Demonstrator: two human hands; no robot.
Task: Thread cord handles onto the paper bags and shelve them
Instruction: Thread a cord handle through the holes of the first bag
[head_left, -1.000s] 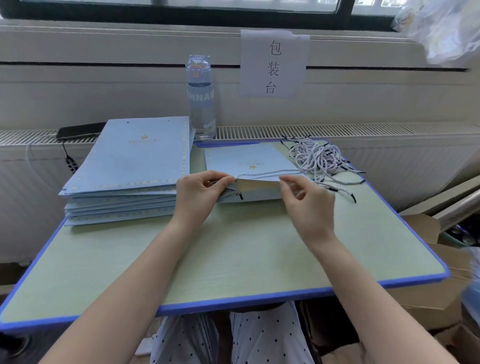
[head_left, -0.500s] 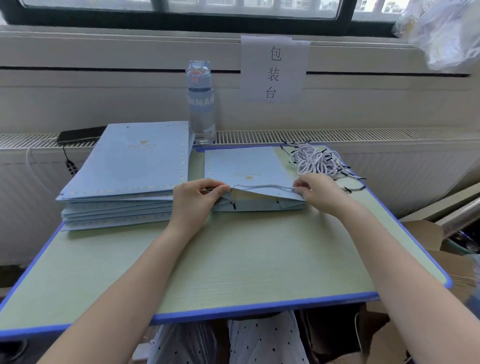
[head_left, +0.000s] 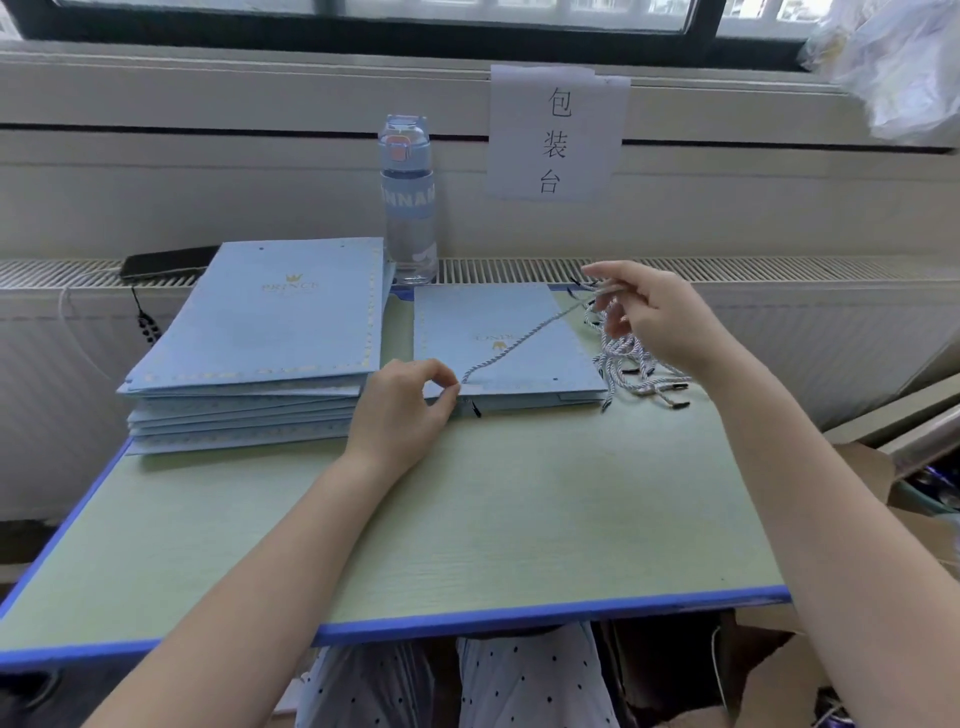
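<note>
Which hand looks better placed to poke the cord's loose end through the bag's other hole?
Probably the right hand: its fingers pinch the cord by its loose end, and the empty hole sits on the right side of the bag. The left hand is busy pinching the cord's threaded end.

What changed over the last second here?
The right hand rose from the near edge of the bag, up and rightward, drawing the cord it pinches across it. The left hand kept pinching that edge; stack of bags and bottle unchanged.
</note>
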